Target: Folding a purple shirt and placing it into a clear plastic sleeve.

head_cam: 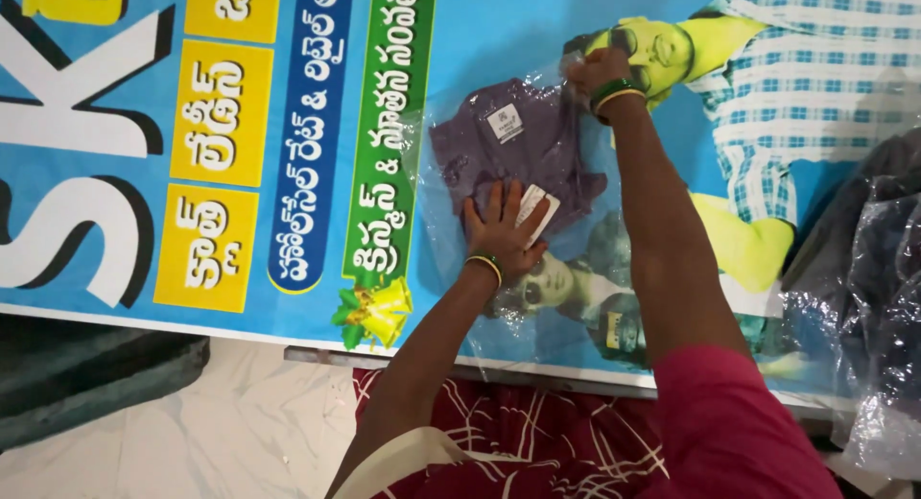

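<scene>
A folded purple shirt lies in a clear plastic bag on a large blue printed banner. My left hand presses flat on the shirt's near edge, fingers spread, over a white tag. My right hand reaches to the shirt's far corner and pinches the plastic bag there. Green and yellow bangles sit on both wrists.
At the right edge lies a heap of dark garments in clear plastic. A dark red patterned cloth lies below the banner near me. A dark grey cushion sits at lower left on a pale floor.
</scene>
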